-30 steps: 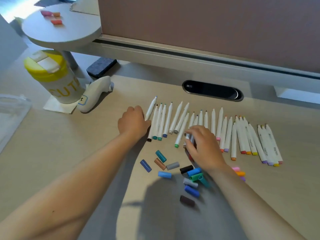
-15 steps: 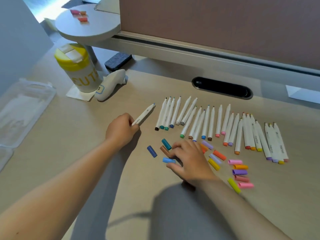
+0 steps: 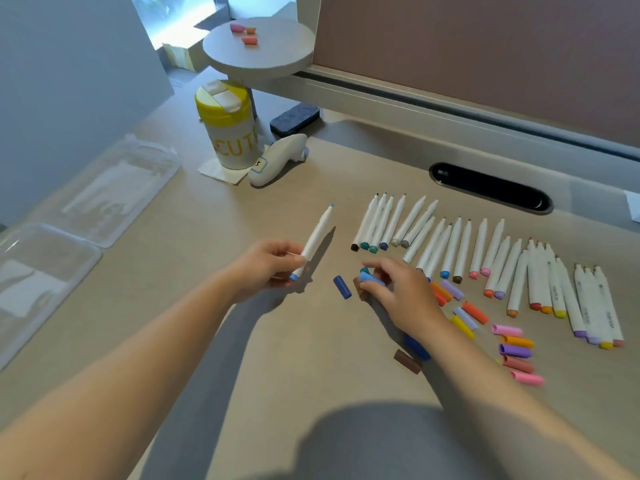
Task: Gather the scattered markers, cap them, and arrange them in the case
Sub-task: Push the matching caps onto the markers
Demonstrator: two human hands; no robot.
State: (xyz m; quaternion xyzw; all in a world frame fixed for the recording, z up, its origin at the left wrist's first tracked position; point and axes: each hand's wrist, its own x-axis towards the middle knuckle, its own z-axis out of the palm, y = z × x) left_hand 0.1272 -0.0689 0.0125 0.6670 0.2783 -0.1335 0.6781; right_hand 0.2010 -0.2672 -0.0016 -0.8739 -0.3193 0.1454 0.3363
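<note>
Left hand [image 3: 268, 268] grips a blue marker [image 3: 313, 242] mid-desk, tip pointing away; right hand [image 3: 401, 292] pinches a light-blue cap [image 3: 370, 278]. Best to line the cap square with the bare tip, then press home. Case [image 3: 121, 188] waits at the left edge.

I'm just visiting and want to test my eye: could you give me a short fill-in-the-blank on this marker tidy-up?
1. The left hand holds a white marker whose end is ____ in colour.
2. The right hand pinches a light blue ____ in its fingers.
3. The bottle beside the markers has a ____ lid.

Missing words: blue; cap; yellow
</note>
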